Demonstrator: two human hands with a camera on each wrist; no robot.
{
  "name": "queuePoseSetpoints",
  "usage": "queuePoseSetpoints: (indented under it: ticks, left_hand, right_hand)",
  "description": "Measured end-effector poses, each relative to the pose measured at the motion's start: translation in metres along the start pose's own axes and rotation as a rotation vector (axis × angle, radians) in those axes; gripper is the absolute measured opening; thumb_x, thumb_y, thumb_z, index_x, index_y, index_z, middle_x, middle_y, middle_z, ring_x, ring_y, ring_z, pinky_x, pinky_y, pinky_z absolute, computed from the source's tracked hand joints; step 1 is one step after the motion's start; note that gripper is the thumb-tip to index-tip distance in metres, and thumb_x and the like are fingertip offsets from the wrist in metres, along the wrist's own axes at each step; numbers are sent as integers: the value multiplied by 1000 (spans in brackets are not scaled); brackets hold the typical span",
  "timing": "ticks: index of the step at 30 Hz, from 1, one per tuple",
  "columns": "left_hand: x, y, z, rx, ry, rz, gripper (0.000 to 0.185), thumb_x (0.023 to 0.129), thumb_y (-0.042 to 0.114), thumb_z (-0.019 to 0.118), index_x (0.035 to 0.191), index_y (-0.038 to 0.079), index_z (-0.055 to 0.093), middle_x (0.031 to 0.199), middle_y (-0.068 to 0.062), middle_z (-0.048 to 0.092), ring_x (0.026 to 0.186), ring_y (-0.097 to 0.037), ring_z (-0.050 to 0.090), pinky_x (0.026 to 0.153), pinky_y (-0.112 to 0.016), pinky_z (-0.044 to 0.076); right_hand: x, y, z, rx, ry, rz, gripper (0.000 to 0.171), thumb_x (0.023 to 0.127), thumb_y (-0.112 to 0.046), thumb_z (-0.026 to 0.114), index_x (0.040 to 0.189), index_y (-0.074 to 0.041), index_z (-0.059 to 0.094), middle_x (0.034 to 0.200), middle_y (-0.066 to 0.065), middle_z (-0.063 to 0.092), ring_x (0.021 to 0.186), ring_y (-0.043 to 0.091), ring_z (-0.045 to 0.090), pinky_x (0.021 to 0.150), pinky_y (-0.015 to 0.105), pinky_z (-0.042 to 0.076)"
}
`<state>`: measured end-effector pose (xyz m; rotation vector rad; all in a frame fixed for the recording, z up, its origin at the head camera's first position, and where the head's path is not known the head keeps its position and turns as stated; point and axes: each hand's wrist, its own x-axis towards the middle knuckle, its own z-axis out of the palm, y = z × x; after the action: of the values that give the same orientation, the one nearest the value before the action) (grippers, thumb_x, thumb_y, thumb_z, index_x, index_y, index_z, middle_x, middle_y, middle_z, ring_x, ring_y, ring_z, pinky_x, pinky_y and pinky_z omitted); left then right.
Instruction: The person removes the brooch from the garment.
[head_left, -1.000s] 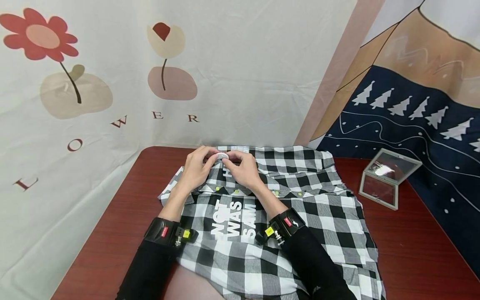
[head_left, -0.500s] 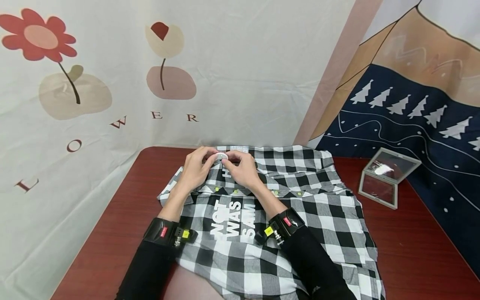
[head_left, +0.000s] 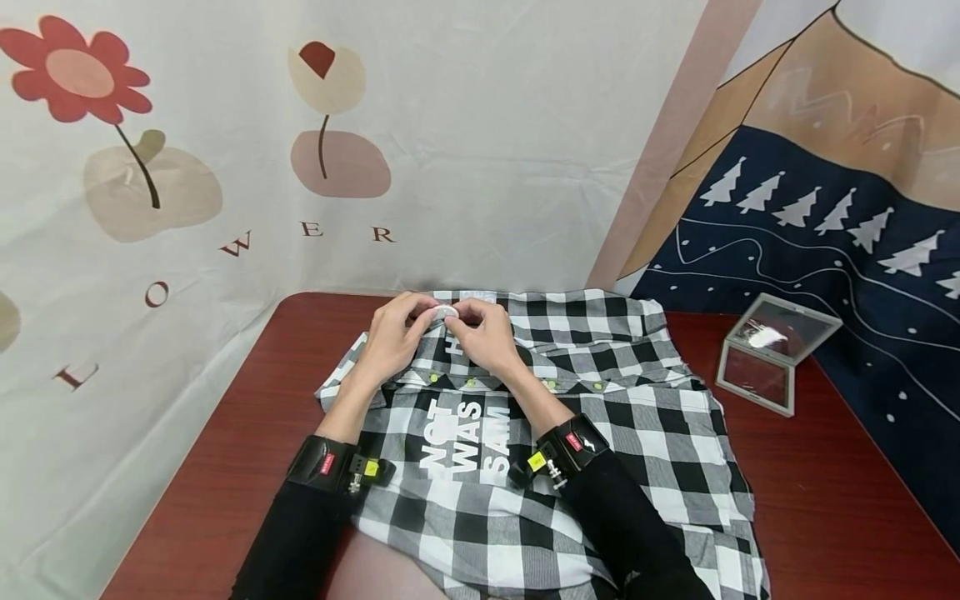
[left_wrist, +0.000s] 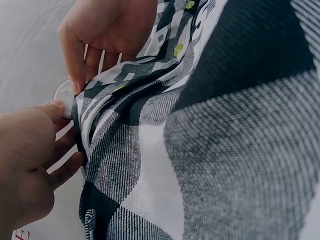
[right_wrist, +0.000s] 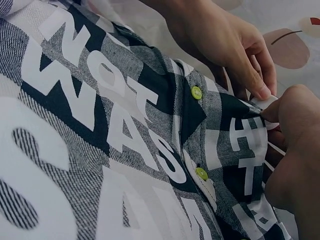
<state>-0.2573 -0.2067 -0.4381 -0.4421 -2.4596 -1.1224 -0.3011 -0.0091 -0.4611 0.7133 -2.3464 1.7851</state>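
Note:
A black-and-white checked shirt (head_left: 600,467) with white lettering and green-yellow buttons (right_wrist: 196,93) lies spread over the table. At its far edge a flat white round disc (head_left: 446,311) shows between both hands. My left hand (head_left: 395,333) pinches the disc, its thumb laid on the face in the left wrist view. From the other side my right hand (head_left: 486,337) pinches the disc, its thumb right where the disc meets the cloth edge. The disc (left_wrist: 63,95) sticks out past the shirt's edge, and its back is hidden by the fingers.
A hinged clear case (head_left: 757,379) stands unfolded on the right of the red-brown table (head_left: 832,483). A pale curtain (head_left: 480,167) with printed flowers hangs behind the table. Dark blue cloth (head_left: 825,225) with tree prints hangs at the right.

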Motion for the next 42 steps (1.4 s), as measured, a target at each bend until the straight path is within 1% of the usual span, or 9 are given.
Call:
queuePoseSetpoints:
  ticks: [6, 11, 15, 19, 23, 27, 32, 37, 42]
  left_hand:
    - [1, 0, 0, 4, -4, 16, 18, 114, 15, 70, 124, 4, 80, 115, -17, 77, 100, -31, 75, 91, -46, 65]
    - [1, -1, 0, -4, 7, 17, 18, 114, 14, 70, 123, 3, 80, 115, -17, 77, 100, -31, 75, 91, -46, 65]
    - [1, -3, 0, -7, 20, 9, 18, 113, 14, 70, 123, 4, 80, 116, -16, 77, 102, -31, 75, 90, -46, 65]
    - [1, -6, 1, 3, 24, -1, 17, 113, 15, 70, 123, 5, 80, 116, -16, 77, 102, -31, 74, 89, -46, 63]
    - [1, -6, 1, 17, 31, 2, 15, 112, 14, 71, 120, 6, 80, 116, -16, 77, 100, -31, 73, 88, -46, 61]
    - [1, -7, 2, 23, 48, 28, 13, 111, 12, 72, 119, 6, 80, 115, -16, 76, 98, -30, 71, 87, -45, 58]
    - [1, -10, 4, 26, 56, 86, 12, 112, 8, 70, 117, 6, 80, 116, -15, 76, 98, -30, 71, 87, -45, 58]
    - [1, -10, 4, 32, 48, 142, 11, 111, 6, 69, 116, 6, 79, 117, -15, 76, 103, -31, 74, 90, -48, 61]
    - [1, -8, 3, 49, 16, 150, 12, 111, 10, 69, 118, 7, 79, 119, -14, 75, 105, -32, 75, 91, -48, 63]
  right_hand:
    - [0, 0, 0, 15, 3, 22, 10, 104, -15, 77, 106, -9, 85, 94, 11, 81, 80, 14, 69, 71, 26, 55]
    - [1, 0, -1, 13, -15, 19, 12, 105, -17, 78, 110, -8, 86, 99, 13, 83, 85, 16, 74, 73, 25, 57]
    - [3, 1, -4, -11, -65, -1, 15, 106, -17, 79, 116, -7, 85, 105, 14, 84, 92, 20, 79, 78, 25, 61]
    - [6, 1, -9, -29, -124, -25, 17, 107, -17, 80, 120, -7, 84, 109, 13, 85, 93, 18, 79, 80, 26, 62]
    - [8, 0, -15, -33, -170, -27, 21, 106, -18, 80, 124, -8, 83, 114, 12, 84, 100, 21, 80, 88, 32, 66]
    - [9, 0, -21, -30, -215, -7, 27, 108, -22, 78, 131, -9, 81, 124, 12, 83, 114, 27, 80, 101, 40, 67]
    - [10, 1, -25, -9, -277, -14, 36, 110, -27, 72, 140, -7, 76, 137, 14, 79, 126, 32, 77, 111, 47, 64]
    - [11, 4, -26, 24, -334, 6, 40, 113, -29, 68, 145, -7, 74, 143, 15, 77, 129, 32, 76, 110, 46, 64]
    - [11, 8, -26, 55, -347, 27, 37, 116, -28, 63, 144, -7, 75, 144, 15, 77, 130, 31, 76, 111, 45, 63]
